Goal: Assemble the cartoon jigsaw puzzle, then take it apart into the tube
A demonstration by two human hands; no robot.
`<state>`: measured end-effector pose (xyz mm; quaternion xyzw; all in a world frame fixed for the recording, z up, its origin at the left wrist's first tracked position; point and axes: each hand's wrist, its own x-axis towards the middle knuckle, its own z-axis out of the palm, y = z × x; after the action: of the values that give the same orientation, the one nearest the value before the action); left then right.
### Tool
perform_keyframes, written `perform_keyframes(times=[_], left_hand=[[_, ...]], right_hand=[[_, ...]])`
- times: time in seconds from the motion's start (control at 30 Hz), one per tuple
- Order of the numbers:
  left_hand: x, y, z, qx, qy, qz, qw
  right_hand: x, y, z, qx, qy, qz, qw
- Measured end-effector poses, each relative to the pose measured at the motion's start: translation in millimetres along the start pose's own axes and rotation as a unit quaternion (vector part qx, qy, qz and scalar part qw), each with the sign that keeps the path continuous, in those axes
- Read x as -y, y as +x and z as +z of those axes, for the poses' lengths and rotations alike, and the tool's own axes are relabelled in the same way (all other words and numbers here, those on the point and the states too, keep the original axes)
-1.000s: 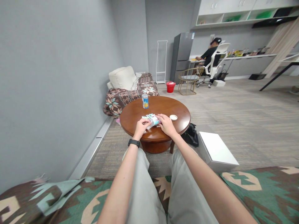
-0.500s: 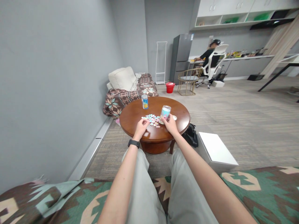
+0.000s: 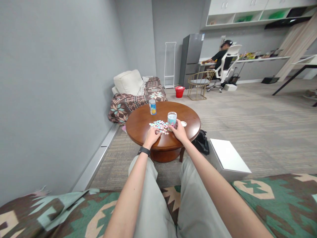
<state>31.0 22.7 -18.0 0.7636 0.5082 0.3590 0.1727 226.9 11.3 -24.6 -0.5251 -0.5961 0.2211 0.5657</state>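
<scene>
My right hand is wrapped round a clear jar with a blue and pink print, which stands upright on the round wooden table. Beside the jar lies a loose pile of small pastel jigsaw pieces. At the near edge of this pile is my left hand, its fingers curled and thumb drawn in; whatever they pinch is too small to make out. A round white lid rests to the right of the jar. Farther back stands a blue and yellow can.
A white box and a black bag are on the floor to the right of the table. Behind it stand a draped sofa, a red bucket and a gold-framed chair. A person sits at the far counter.
The jar has gone from tilted to upright, in my right hand. My left hand has shifted slightly right and toward me, along the near edge of the pieces.
</scene>
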Motion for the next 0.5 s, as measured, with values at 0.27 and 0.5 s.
perform_keyframes(times=[0.27, 0.5], left_hand=[[5.2, -0.7, -4.3, -0.029, -0.165, -0.019, 0.986], [4.0, -4.0, -10.3, -0.073, -0.353, -0.032, 0.932]], right_hand=[[2.7, -0.5, -1.4, 0.009, -0.031, -0.021, 0.999], [6.8, -3.1, -2.3, 0.019, -0.162, -0.163, 0.973]])
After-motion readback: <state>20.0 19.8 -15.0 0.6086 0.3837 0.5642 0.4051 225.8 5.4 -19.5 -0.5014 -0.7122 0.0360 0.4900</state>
